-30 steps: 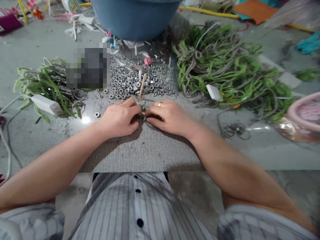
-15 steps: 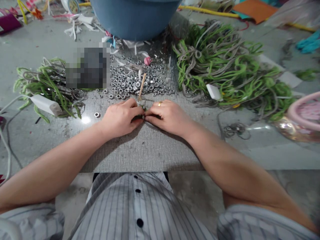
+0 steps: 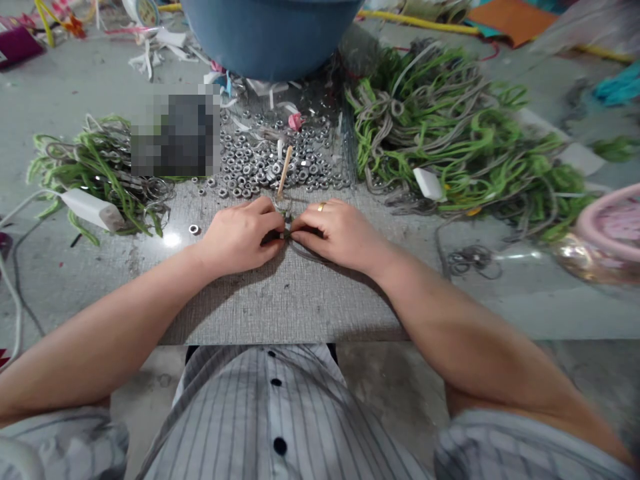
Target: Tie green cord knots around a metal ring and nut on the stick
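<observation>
My left hand and my right hand meet at the middle of a grey textured board, fingers pinched together on a small green-grey cord piece with a metal bit between the fingertips. My right hand wears a gold ring. A thin wooden stick rises just beyond the fingertips, beside a small metal ring. A heap of metal nuts lies right behind the hands.
A large pile of green and grey cords is at the right, a smaller bundle at the left with a white tag. A blue tub stands at the back. One loose nut lies left of my hand.
Both hands stay in place; the fingertips shift slightly closer together around the small piece.
</observation>
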### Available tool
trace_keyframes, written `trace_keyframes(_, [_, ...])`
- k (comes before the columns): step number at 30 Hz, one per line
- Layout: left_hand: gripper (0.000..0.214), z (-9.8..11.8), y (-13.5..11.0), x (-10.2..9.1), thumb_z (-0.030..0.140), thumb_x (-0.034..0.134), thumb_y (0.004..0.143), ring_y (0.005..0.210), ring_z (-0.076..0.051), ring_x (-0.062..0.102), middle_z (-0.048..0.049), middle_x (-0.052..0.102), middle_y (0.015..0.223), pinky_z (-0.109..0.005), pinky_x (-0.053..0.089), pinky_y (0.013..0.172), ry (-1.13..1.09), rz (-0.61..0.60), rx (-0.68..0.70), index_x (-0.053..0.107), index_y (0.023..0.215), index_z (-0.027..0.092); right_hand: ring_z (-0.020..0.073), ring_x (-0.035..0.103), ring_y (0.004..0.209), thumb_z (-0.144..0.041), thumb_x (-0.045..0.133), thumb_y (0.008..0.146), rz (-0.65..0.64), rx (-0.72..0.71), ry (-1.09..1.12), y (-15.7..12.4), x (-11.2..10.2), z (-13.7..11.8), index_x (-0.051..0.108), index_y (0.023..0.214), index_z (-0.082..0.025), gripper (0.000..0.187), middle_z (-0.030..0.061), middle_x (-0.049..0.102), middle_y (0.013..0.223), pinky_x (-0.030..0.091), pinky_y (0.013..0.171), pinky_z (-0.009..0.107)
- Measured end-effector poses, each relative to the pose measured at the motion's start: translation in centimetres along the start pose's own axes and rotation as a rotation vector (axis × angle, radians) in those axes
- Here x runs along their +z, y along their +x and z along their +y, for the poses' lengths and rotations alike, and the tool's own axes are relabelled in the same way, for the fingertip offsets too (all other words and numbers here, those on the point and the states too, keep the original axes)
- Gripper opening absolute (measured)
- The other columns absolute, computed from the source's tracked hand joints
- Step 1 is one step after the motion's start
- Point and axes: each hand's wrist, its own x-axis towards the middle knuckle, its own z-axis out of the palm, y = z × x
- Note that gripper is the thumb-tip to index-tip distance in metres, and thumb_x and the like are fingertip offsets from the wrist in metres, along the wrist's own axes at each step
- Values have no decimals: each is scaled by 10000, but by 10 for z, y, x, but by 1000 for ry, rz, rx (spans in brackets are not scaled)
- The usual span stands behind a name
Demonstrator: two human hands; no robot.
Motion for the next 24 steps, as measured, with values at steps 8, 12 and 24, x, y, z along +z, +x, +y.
trace_keyframes(8, [263,0,0,0,336,527,857,859,-222,662,-75,650,1006,-304,485,654,15,11,7,698,988,186,131,497,539,-384,627,831,-123,131,-79,-7,-30,-7,662,742,-217,192,-13,601,593,299,551,273])
trace_keyframes(12, [248,0,0,0,334,538,853,870,-228,660,-74,648,1005,-313,488,663,20,13,10,698,977,190,103,404,450,-336,660,777,-456,205,-149,-7,-41,-18,642,620,-223,194,-26,550,512,229,490,263])
trace_keyframes(24, [264,-1,-1,0,330,519,858,863,-223,656,-77,643,1002,-313,486,666,14,12,23,704,990,195,110,592,618,-243,570,860,-259,120,389,-4,-21,-13,725,878,-181,168,-7,700,712,417,613,235])
